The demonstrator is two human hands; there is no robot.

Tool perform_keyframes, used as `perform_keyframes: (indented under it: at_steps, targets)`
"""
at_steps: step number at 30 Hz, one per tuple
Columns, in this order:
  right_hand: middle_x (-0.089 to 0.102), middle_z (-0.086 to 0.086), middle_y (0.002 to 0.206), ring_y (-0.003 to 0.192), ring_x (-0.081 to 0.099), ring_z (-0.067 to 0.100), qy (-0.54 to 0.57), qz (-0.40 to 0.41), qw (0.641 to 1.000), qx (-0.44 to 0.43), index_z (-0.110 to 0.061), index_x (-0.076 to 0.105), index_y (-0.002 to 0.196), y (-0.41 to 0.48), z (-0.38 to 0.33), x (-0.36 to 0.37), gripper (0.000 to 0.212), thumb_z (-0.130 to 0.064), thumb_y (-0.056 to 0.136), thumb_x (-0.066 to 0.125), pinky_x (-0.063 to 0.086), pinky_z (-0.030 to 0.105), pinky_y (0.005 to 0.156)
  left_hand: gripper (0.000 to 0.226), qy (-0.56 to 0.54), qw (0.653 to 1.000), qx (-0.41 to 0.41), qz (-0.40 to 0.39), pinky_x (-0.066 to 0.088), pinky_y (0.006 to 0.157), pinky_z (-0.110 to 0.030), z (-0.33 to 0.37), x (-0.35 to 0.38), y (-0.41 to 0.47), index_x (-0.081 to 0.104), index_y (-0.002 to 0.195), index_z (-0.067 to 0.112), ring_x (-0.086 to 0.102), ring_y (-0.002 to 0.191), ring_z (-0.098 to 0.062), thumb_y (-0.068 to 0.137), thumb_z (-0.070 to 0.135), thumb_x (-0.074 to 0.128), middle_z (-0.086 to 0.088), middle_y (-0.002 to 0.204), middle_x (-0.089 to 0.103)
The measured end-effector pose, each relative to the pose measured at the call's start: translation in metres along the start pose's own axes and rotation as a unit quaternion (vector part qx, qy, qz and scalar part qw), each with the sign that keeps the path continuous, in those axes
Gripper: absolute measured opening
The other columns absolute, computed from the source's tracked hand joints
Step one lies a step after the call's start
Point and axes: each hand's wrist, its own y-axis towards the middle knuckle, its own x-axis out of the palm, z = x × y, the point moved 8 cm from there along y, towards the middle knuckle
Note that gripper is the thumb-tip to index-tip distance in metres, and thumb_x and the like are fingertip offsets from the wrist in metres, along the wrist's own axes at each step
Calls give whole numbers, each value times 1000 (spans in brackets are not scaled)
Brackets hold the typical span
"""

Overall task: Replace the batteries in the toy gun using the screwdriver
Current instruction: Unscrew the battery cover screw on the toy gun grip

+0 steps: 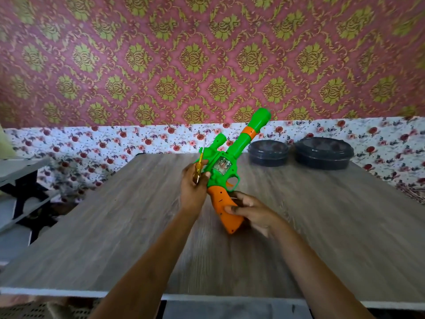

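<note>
A green toy gun [232, 155] with an orange grip and an orange ring on its barrel is held above the wooden table [115, 226], barrel pointing up and to the right. My right hand [250, 211] grips the orange handle from the right side. My left hand [193, 185] holds a screwdriver [199, 165] with a clear yellow handle, its metal shaft pointing up, and also rests against the gun's green body near the rear.
Two dark round lidded containers [268, 153] [323, 153] stand at the table's far edge on the right. A grey shelf unit [18, 180] stands left of the table. A floral cloth and patterned wall lie behind.
</note>
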Motion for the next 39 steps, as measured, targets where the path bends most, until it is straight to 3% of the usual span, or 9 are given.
perform_keyframes:
  at_steps: [9, 13, 16, 18, 22, 26, 28, 33, 39]
  targets:
    - [61, 4, 122, 109, 59, 17, -23, 26, 999, -36, -18, 47, 131, 9, 8, -7, 46, -8, 87, 59, 47, 30, 95, 28, 5, 1000, 0, 24, 49, 94, -51, -10, -6, -4, 55, 108, 45, 57, 112, -21, 80, 42, 54, -9, 120, 59]
    - [54, 5, 133, 118, 54, 18, -16, 42, 998, -34, -9, 39, 140, 9, 13, -12, 55, -9, 88, 57, 44, 29, 99, 27, 18, 998, -31, 50, 51, 84, -51, -19, -20, -18, 60, 113, 28, 60, 92, -32, 87, 22, 56, -18, 104, 60]
    - [55, 4, 131, 114, 55, 15, -6, 42, 998, -37, -8, 39, 140, 5, 11, -15, 53, -6, 89, 55, 45, 23, 94, 18, 26, 998, -26, 47, 41, 73, -31, -14, -26, -34, 55, 106, 22, 53, 71, -11, 94, 9, 53, 0, 82, 59]
    - [59, 0, 123, 103, 59, 8, 5, 29, 999, -44, -11, 41, 137, 1, 8, -13, 50, -3, 89, 53, 46, 20, 90, 17, 19, 998, -53, 42, 46, 82, -38, -19, -27, -43, 56, 111, 21, 60, 86, -17, 95, 22, 51, -8, 92, 63]
    - [63, -1, 114, 95, 62, 7, 30, -28, 998, -51, -19, 49, 123, -5, 1, -7, 48, 1, 82, 60, 50, 21, 83, 56, 4, 997, -76, 22, 37, 96, -64, -25, -26, -50, 54, 129, 34, 44, 115, -52, 77, 43, 36, -33, 126, 46]
    - [65, -3, 109, 93, 64, 6, 39, -28, 997, -57, -18, 48, 125, -6, 2, -10, 54, 1, 77, 61, 52, 22, 82, 40, -3, 995, 6, 95, 45, 65, -29, -4, -43, -51, 56, 127, 24, 51, 68, -10, 87, 27, 51, 1, 86, 55]
    - [62, 2, 112, 89, 63, 5, 26, 5, 998, -61, -14, 43, 133, -4, 2, -14, 53, 7, 85, 54, 51, 21, 83, 32, 5, 988, 55, 142, 45, 59, -17, 10, -55, -51, 58, 121, 15, 50, 62, 1, 89, 12, 60, 5, 81, 56]
    - [60, 9, 115, 95, 60, 13, 3, 37, 997, -69, -17, 35, 141, -1, 1, -16, 57, 2, 89, 50, 46, 30, 93, 12, 2, 971, 129, 204, 49, 67, -17, 36, -71, -62, 61, 98, 16, 60, 73, -1, 87, 17, 65, 5, 83, 64]
    - [63, 5, 110, 98, 60, 15, -7, 43, 997, -67, -31, 37, 137, -1, 0, -18, 55, -7, 90, 53, 46, 38, 95, 15, 47, 963, 206, 169, 52, 62, -28, 60, -56, -78, 45, 102, 27, 68, 78, -8, 93, 38, 48, 12, 92, 66]
